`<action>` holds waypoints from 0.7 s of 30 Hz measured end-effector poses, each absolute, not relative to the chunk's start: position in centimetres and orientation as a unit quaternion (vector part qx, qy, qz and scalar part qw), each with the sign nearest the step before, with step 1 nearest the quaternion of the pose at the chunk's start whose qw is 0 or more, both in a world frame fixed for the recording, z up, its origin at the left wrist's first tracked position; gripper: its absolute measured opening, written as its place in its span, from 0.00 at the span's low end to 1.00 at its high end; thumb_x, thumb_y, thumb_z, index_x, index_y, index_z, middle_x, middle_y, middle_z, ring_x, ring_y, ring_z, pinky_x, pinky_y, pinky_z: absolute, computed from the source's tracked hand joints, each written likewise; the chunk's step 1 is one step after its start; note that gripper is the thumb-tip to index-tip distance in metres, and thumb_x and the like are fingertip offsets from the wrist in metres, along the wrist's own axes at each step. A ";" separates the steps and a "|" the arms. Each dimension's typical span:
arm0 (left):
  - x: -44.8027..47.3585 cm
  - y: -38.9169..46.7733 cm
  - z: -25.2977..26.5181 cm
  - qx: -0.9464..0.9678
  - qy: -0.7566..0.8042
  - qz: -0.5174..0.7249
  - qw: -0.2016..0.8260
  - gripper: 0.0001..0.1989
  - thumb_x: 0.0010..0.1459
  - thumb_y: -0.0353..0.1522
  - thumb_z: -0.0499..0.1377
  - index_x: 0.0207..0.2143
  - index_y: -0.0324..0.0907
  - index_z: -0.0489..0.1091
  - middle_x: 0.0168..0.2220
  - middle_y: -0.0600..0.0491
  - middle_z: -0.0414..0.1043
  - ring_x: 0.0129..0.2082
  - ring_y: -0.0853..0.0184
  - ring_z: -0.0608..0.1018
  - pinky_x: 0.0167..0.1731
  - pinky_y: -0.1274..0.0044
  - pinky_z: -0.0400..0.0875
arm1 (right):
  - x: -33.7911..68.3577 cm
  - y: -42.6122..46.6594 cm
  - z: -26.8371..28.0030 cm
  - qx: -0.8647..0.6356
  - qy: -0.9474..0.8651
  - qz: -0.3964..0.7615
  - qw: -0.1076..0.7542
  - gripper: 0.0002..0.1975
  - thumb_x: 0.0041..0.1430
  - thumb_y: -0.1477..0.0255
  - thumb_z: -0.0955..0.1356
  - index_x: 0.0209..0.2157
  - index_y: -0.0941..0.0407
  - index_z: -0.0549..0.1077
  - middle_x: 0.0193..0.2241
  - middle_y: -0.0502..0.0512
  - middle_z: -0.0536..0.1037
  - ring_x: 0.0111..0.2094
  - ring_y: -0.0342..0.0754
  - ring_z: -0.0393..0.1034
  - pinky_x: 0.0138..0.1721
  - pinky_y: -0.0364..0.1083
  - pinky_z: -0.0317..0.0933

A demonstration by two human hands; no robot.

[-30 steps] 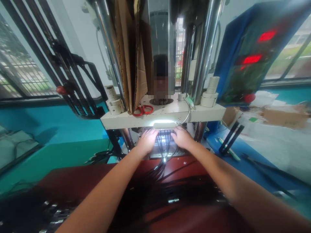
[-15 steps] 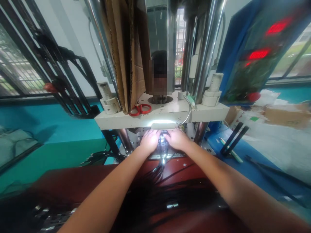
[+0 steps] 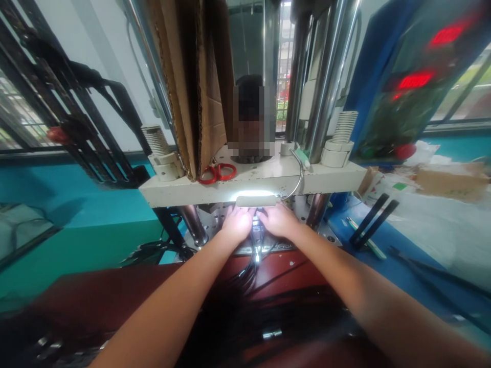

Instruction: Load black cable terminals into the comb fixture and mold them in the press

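Machine [image 3: 184,195], work beneath it seemingly unfinished; before it, red table [image 3: 126,281] bearing a dark cable pile [image 3: 233,312], done or waiting unclear. Under its front, left hand [image 3: 238,223] and right hand [image 3: 280,220] flank thin cables [image 3: 255,240]; fingertips hidden, grip untellable.

Upper red display [image 3: 448,33] and lower red display [image 3: 415,80] are glowing on a blue control box [image 3: 374,66], their digits blurring past reading, lettering [image 3: 283,247] is running along a metal plate's front edge, too small to make out
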State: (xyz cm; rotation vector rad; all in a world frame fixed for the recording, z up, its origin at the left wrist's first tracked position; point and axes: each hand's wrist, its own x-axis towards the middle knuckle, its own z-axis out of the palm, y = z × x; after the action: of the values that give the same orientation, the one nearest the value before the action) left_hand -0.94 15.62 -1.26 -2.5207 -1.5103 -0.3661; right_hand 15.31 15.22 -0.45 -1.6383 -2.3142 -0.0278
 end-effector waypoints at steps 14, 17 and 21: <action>-1.7 15.4 -1.3 -0.847 -0.504 -0.148 0.078 0.20 0.62 0.32 0.48 0.56 0.46 0.62 0.57 0.47 0.64 0.57 0.55 0.64 0.55 0.62 0.60 | 15.1 15.1 -0.5 -0.576 -0.802 0.003 0.156 0.26 0.63 0.57 0.56 0.52 0.59 0.70 0.54 0.62 0.69 0.57 0.56 0.56 0.55 0.51 0.52; -2.4 15.4 -1.4 -0.847 -0.502 -0.158 0.079 0.21 0.62 0.30 0.48 0.58 0.44 0.60 0.56 0.46 0.65 0.55 0.59 0.67 0.54 0.67 0.62 | 15.1 15.0 -0.4 -0.573 -0.803 0.003 0.163 0.27 0.63 0.56 0.56 0.54 0.59 0.69 0.54 0.62 0.69 0.56 0.56 0.57 0.55 0.51 0.52; -2.6 15.7 -2.2 -0.840 -0.510 -0.169 0.081 0.23 0.61 0.28 0.48 0.59 0.45 0.58 0.58 0.46 0.63 0.55 0.57 0.66 0.54 0.66 0.61 | 15.2 15.2 -0.7 -0.573 -0.802 0.003 0.168 0.28 0.63 0.56 0.56 0.55 0.59 0.67 0.55 0.63 0.67 0.58 0.57 0.55 0.55 0.52 0.51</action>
State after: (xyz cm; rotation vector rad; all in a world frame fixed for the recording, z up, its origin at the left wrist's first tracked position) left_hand -2.62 15.70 -2.17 -2.5102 -1.5245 -0.5067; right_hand 15.18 15.17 -0.68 -1.6297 -2.2820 0.0087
